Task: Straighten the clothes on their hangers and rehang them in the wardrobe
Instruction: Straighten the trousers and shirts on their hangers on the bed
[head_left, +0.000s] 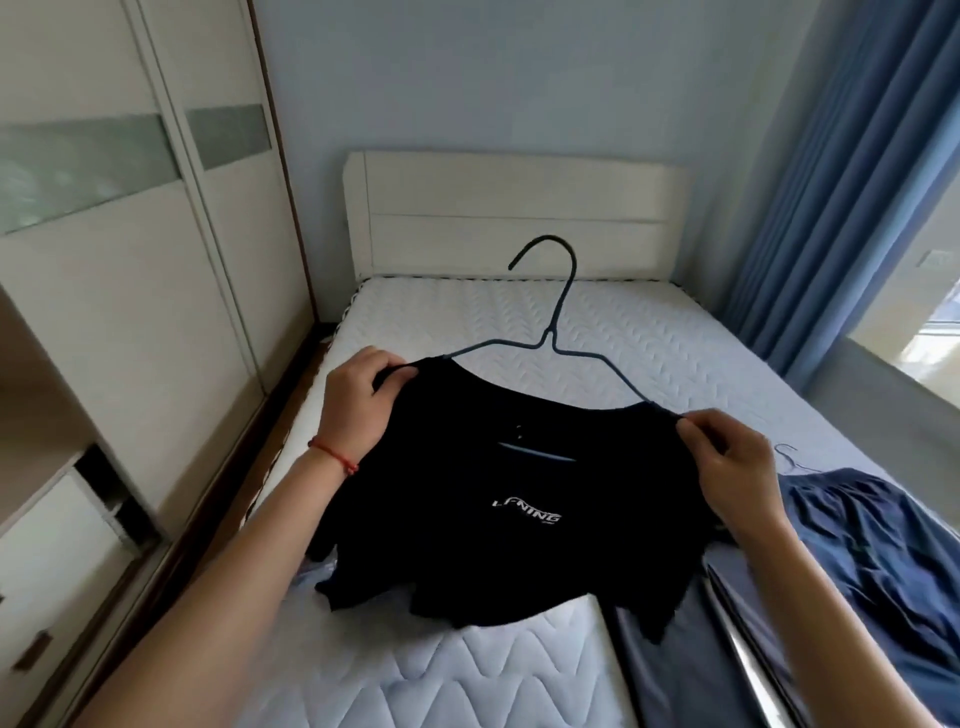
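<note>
A black T-shirt (498, 530) with white lettering hangs on a dark wire hanger (558, 312), held up over the bed. The hanger's hook points up and left; its arms run into the shirt's shoulders. My left hand (358, 410) pinches the shirt's left shoulder. At the other shoulder, my right hand (727, 467) pinches the fabric between thumb and fingers. The shirt's hem rests crumpled on the mattress (467, 675). The wardrobe (130, 270) with sliding doors stands on the left.
A blue garment (878, 535) on a thin hanger (792, 457) lies on the bed's right side, with a dark grey cloth (675, 670) beside it. A white headboard (514, 213) is at the far end. Blue curtains (841, 171) hang at the right.
</note>
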